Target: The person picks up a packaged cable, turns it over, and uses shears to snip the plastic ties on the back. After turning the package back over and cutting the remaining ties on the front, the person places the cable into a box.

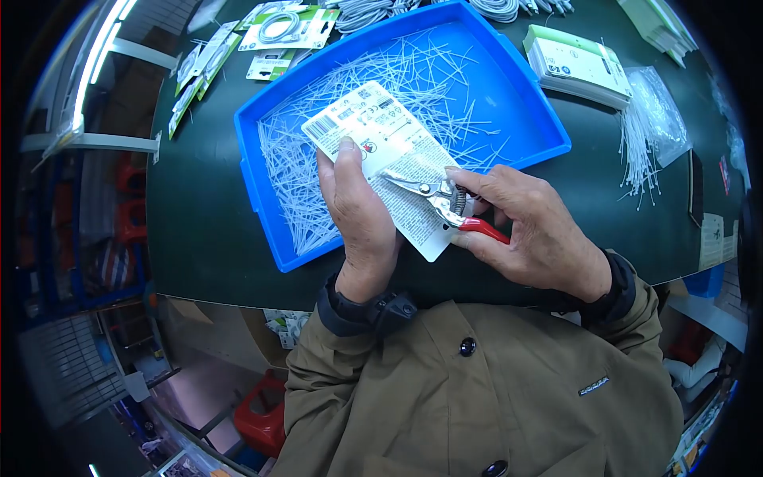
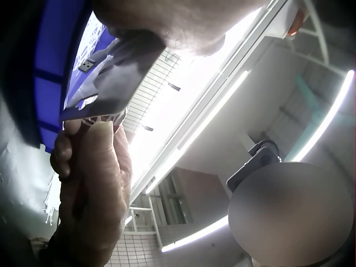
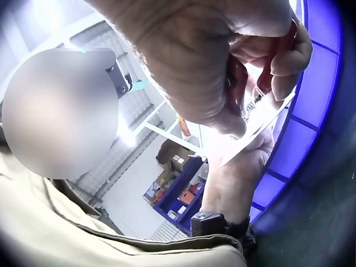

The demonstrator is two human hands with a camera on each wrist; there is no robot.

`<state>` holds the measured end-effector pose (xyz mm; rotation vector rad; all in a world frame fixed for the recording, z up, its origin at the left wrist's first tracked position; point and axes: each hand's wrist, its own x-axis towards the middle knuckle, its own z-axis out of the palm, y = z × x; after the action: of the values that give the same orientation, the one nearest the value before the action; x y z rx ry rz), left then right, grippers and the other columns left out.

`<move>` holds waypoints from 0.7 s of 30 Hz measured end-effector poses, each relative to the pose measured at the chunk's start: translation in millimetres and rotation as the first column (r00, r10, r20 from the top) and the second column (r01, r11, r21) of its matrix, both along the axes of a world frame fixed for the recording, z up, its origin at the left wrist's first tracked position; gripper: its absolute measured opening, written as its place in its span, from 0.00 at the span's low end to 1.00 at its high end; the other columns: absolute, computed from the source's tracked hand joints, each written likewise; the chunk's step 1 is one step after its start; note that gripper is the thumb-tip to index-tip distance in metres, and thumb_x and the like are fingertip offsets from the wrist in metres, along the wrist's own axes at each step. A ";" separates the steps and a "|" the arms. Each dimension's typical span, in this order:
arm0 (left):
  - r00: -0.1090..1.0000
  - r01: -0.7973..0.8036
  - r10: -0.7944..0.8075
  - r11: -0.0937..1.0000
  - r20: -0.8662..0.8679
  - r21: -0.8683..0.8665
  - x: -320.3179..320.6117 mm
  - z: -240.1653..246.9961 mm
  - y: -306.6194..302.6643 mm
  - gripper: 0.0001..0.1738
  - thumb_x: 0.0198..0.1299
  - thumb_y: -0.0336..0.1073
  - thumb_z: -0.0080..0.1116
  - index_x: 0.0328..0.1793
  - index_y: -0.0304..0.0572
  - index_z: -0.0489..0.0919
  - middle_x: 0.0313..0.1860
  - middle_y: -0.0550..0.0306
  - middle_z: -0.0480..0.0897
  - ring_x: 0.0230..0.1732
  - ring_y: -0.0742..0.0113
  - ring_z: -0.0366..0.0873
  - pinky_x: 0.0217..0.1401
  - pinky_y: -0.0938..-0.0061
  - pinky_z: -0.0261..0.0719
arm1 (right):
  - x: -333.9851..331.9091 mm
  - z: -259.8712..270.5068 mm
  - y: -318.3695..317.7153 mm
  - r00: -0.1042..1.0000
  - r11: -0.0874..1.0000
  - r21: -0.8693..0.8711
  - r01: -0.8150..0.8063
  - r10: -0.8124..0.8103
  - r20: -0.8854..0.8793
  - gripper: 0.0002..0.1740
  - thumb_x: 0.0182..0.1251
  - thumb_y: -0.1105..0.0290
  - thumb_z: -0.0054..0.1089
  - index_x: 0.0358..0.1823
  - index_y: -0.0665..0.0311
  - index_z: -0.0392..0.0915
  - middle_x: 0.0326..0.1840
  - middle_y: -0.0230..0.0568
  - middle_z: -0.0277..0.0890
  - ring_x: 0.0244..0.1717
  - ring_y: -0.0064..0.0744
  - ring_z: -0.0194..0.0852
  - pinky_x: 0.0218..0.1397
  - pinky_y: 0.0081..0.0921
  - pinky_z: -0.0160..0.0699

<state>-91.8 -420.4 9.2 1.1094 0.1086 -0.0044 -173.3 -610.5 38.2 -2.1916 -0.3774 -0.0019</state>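
Trimming seems underway: left hand [image 1: 362, 215] pinches the printed card [image 1: 389, 131] over the near rim of the blue tray [image 1: 520, 119], right hand [image 1: 540, 230] grips red-handled snips [image 1: 445, 208] across it, and blade alignment likely follows.

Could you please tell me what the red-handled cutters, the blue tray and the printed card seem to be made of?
Red-handled cutters: shiny metal, probably steel, judging by silvery glints; the red handles look smoothly plastic-coated, perhaps painted.
Blue tray: probably moulded plastic with a slight sheen, given its even colour.
Printed card: likely smooth paperboard, being a thin, flat sheet.
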 end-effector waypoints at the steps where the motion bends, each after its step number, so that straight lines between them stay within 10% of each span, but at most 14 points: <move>1: 1.000 -0.003 0.003 1.000 0.005 -0.001 -0.6 0.2 0.1 0.22 0.81 0.42 0.41 0.71 0.36 0.70 0.58 0.44 0.82 0.56 0.57 0.87 0.59 0.63 0.85 | 0.0 -0.4 -0.3 1.000 1.000 0.010 0.007 -0.007 0.004 0.33 0.65 0.65 0.76 0.70 0.65 0.78 0.39 0.46 0.80 0.40 0.46 0.81 0.45 0.40 0.80; 21: 0.998 -0.020 0.017 0.998 0.055 0.053 -0.8 -9.6 -8.6 0.22 0.82 0.41 0.39 0.73 0.36 0.69 0.59 0.46 0.80 0.57 0.60 0.84 0.62 0.64 0.82 | -5.4 -4.0 11.2 0.998 0.999 -0.017 0.049 -0.048 0.027 0.33 0.64 0.70 0.75 0.71 0.70 0.77 0.42 0.56 0.82 0.41 0.51 0.84 0.45 0.41 0.83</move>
<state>-92.6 -429.0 -0.4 1.1611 0.0703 0.0452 -178.7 -599.3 34.2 -2.2197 -0.3403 -0.0552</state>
